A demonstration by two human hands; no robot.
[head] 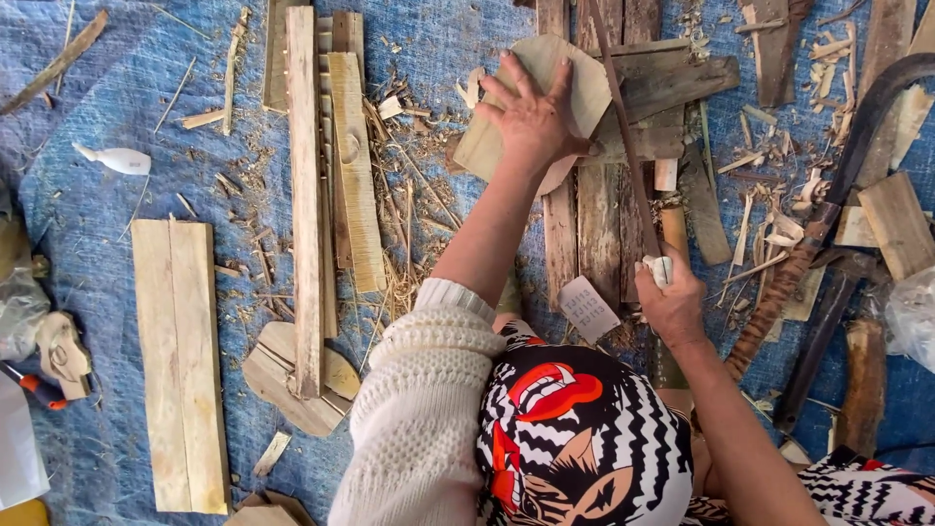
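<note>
On the blue tarp [117,224], a rounded wooden board [506,136] lies under the left hand [531,117], pressed flat with fingers spread. Just right of the board, the right hand [672,297] is clenched around a thin blade [623,136] running lengthwise alongside it.

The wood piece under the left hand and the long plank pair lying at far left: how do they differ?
The wood piece is short with angled, cut corners; the plank pair is long and rectangular. The left hand presses flat on the wood piece, while the plank pair lies untouched on the blue tarp. The wood piece rests on darker boards; the plank pair lies straight on the tarp. Both are pale, bare wood.
</note>
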